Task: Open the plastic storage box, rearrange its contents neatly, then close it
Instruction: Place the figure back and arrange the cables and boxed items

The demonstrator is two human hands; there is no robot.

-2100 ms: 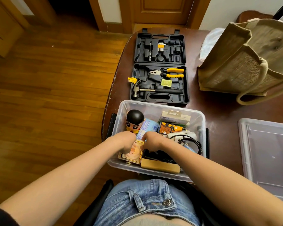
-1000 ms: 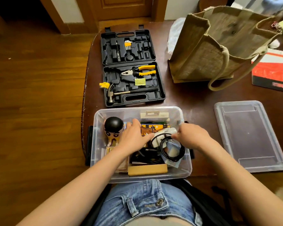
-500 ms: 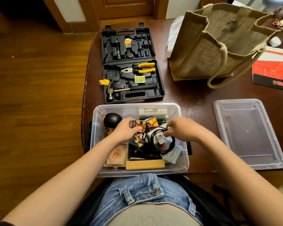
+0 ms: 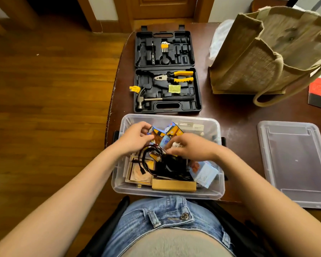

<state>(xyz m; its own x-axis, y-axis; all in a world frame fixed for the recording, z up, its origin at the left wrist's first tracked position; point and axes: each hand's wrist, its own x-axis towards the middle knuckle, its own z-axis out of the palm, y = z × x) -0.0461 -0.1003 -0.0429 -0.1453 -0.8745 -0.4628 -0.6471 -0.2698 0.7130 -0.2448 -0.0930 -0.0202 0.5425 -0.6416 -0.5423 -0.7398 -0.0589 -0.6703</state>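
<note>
Head view: your left hand (image 4: 135,139) has lifted the small orange-and-blue printed cartons (image 4: 164,135) above the clear plastic storage box (image 4: 167,193), pinching them; your right hand (image 4: 191,148), curled, grips something white with the tangled black cable (image 4: 152,162). Rearranging continues; the clear lid (image 4: 295,164) waits alongside on the table.

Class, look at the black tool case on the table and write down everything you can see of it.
The black tool case looks like moulded hard plastic and lies fully open, flat on the dark wooden table, just beyond the clear storage box. Its far half holds yellow hex keys; its near half holds yellow-handled pliers, a hammer and a small yellow-green packet. Many slots are empty. Neither hand touches it.
</note>
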